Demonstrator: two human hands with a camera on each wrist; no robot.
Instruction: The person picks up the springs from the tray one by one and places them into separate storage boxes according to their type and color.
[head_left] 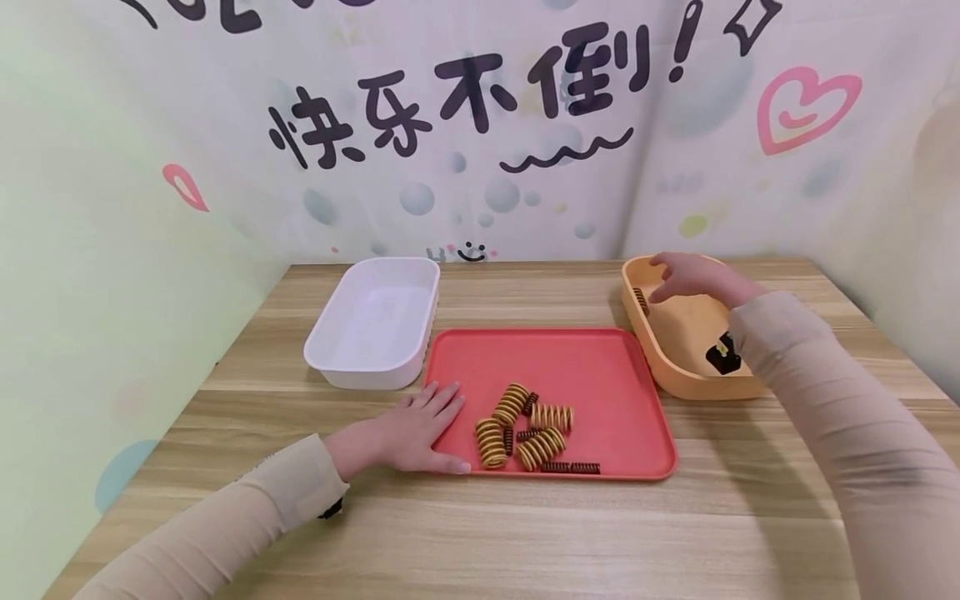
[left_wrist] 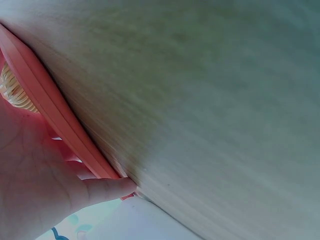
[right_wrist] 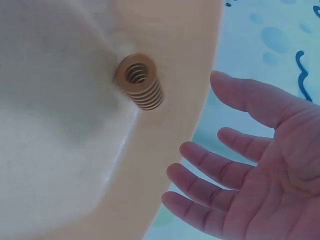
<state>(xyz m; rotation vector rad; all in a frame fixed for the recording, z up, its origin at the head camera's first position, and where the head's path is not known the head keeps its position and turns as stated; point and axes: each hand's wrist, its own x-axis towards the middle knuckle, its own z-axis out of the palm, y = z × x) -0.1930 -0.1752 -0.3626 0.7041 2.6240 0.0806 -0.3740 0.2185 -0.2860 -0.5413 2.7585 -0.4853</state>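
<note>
Right hand (head_left: 693, 277) spread loosely over the orange bin (head_left: 678, 382), one spring (head_left: 641, 302) inside near its fingertips, left hand (head_left: 420, 432) splayed on the red tray (head_left: 547, 354), gold springs (head_left: 542, 450) right of it

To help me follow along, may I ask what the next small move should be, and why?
The right hand should probably move to the red tray for a small dark spring: it looks open and empty, one spring is inside the orange bin, and several small dark ones lie on the tray.
</note>
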